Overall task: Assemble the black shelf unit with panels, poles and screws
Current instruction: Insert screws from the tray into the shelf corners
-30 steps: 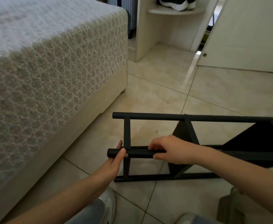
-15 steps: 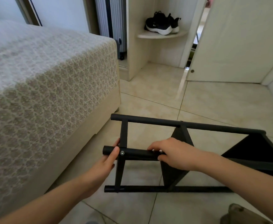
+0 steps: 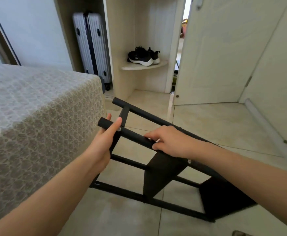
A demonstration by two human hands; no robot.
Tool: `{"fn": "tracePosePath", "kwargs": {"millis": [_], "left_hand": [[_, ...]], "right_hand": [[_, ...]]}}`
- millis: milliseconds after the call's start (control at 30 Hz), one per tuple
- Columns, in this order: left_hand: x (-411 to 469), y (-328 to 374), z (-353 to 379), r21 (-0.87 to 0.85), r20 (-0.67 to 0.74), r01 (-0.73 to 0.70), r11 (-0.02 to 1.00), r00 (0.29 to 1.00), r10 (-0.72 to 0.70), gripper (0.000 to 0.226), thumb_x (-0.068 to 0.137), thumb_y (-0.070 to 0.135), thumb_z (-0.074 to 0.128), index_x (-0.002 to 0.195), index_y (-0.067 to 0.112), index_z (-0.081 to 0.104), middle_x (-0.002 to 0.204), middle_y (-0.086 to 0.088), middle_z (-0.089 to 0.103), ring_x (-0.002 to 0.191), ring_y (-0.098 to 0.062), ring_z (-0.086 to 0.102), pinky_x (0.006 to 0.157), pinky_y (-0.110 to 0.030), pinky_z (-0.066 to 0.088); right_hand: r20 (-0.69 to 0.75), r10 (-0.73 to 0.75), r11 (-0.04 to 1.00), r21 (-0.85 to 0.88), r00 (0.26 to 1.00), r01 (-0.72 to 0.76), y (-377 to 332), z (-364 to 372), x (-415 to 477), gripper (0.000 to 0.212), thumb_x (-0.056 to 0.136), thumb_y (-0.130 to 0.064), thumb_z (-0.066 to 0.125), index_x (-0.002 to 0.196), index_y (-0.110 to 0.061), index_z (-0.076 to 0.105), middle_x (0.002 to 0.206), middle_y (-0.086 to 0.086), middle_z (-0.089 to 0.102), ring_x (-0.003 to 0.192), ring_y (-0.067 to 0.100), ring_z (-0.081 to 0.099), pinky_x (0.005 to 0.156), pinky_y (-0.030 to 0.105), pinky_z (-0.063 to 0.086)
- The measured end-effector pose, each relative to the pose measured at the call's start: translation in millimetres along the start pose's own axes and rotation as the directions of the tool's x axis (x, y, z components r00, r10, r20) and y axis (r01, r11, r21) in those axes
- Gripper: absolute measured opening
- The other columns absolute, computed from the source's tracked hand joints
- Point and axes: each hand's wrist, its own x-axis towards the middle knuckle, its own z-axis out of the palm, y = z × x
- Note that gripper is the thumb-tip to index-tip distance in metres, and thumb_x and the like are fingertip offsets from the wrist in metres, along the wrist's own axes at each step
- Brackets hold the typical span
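The black shelf unit (image 3: pixel 163 169) is tilted up off the tiled floor, its left end raised and its right end low. Four black poles run lengthwise with black panels fixed between them. My left hand (image 3: pixel 105 142) grips the near upper pole (image 3: pixel 132 134) by its free end, thumb lying along the pole beside a silver screw (image 3: pixel 119 128). My right hand (image 3: pixel 170 142) grips the same pole further right, fingers curled over it above the middle panel (image 3: pixel 161 172). A second screw head (image 3: pixel 189 161) shows under my right wrist.
A bed with a patterned cover (image 3: pixel 37 116) stands close on the left. Behind are a grey suitcase (image 3: pixel 91 48), a corner shelf with black sneakers (image 3: pixel 143 56) and an open white door (image 3: pixel 221 53). Tiled floor (image 3: pixel 224 126) stretches to the right.
Both hands have lifted the left end of the shelf unit, tipping it from lying flat to slanted. My view has risen toward the wardrobe and door.
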Motion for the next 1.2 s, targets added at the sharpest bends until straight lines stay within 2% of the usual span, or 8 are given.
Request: {"fn": "tracePosePath", "kwargs": {"millis": [167, 300, 433, 567, 733, 1000, 1133, 1200], "left_hand": [[21, 35, 18, 0.058, -0.005, -0.094, 0.994, 0.996, 0.094, 0.084, 0.079, 0.059, 0.07, 0.152, 0.047, 0.03, 0.159, 0.008, 0.037, 0.146, -0.017, 0.033, 0.124, -0.05, 0.017], [40, 65, 31, 0.147, 0.01, -0.14, 0.979, 0.99, 0.14, 0.082, 0.085, 0.053, 0.072, 0.154, 0.045, 0.028, 0.158, 0.005, 0.038, 0.144, -0.018, 0.035, 0.123, -0.046, 0.018], [51, 93, 47, 0.235, 0.044, -0.189, 0.953, 0.982, 0.184, 0.088, 0.082, 0.04, 0.078, 0.155, 0.04, 0.028, 0.151, 0.002, 0.046, 0.13, -0.015, 0.046, 0.12, -0.044, 0.025], [55, 115, 67, 0.354, 0.125, -0.277, 0.893, 0.96, 0.249, 0.092, 0.08, 0.024, 0.082, 0.155, 0.034, 0.029, 0.136, 0.006, 0.052, 0.118, -0.01, 0.049, 0.109, -0.034, 0.035], [52, 126, 93, 0.468, 0.23, -0.377, 0.799, 0.925, 0.301, 0.086, 0.081, 0.014, 0.078, 0.152, 0.037, 0.034, 0.12, 0.013, 0.054, 0.089, 0.004, 0.051, 0.063, -0.011, 0.039], [7, 112, 124, 0.671, 0.331, -0.487, 0.559, 0.871, 0.362, 0.057, 0.078, 0.023, 0.078, 0.131, 0.022, 0.056, 0.104, 0.01, 0.062, 0.091, -0.005, 0.06, 0.066, -0.012, 0.042], [-21, 96, 117, 0.683, 0.333, -0.526, 0.507, 0.842, 0.425, 0.046, 0.08, 0.023, 0.078, 0.122, 0.024, 0.062, 0.096, 0.019, 0.059, 0.088, 0.002, 0.059, 0.071, -0.006, 0.043], [-32, 93, 110, 0.694, 0.335, -0.527, 0.49, 0.84, 0.427, 0.048, 0.081, 0.024, 0.08, 0.126, 0.025, 0.062, 0.097, 0.023, 0.056, 0.085, 0.008, 0.055, 0.065, -0.001, 0.043]], "right_hand": [[-0.072, 0.064, 0.984, 0.172, 0.995, -0.051, 0, -28, 0, 0.048, 0.094, -0.007, 0.06, 0.138, -0.022, 0.055, 0.13, -0.002, 0.064, 0.118, 0.01, 0.058, 0.102, 0.03, 0.046], [-0.115, 0.09, 0.942, 0.331, 0.989, -0.047, 0, -49, 0, 0.049, 0.091, -0.005, 0.063, 0.136, -0.023, 0.057, 0.129, -0.005, 0.064, 0.106, -0.002, 0.055, 0.076, 0.01, 0.046], [-0.182, 0.148, 0.891, 0.451, 0.972, -0.052, -1, -61, 0, 0.05, 0.09, -0.006, 0.065, 0.134, -0.028, 0.058, 0.106, -0.014, 0.071, 0.079, -0.009, 0.064, 0.058, 0.007, 0.049], [-0.232, 0.208, 0.809, 0.587, 0.95, -0.034, 0, -65, -6, 0.049, 0.088, -0.005, 0.067, 0.128, -0.032, 0.06, 0.081, -0.026, 0.068, 0.08, -0.007, 0.066, 0.067, 0.016, 0.052], [-0.3, 0.307, 0.698, 0.716, 0.903, 0.0, 5, -54, -21, 0.044, 0.085, -0.004, 0.072, 0.113, -0.037, 0.063, 0.086, -0.021, 0.073, 0.085, 0.0, 0.071, 0.065, 0.015, 0.055], [-0.301, 0.373, 0.542, 0.838, 0.878, 0.057, 2, -29, -68, 0.033, 0.085, -0.007, 0.073, 0.106, -0.032, 0.067, 0.094, -0.01, 0.076, 0.088, 0.007, 0.073, 0.071, 0.026, 0.061], [-0.311, 0.344, 0.689, 0.724, 0.886, -0.013, 1, -19, -97, 0.02, 0.087, -0.023, 0.073, 0.103, -0.032, 0.066, 0.095, -0.017, 0.073, 0.092, -0.004, 0.068, 0.08, 0.026, 0.06], [-0.429, 0.444, 0.755, 0.651, 0.787, -0.071, 9, -19, -114, 0.012, 0.086, -0.03, 0.073, 0.095, -0.032, 0.065, 0.091, -0.014, 0.071, 0.089, 0.0, 0.067, 0.083, 0.027, 0.058]]}}
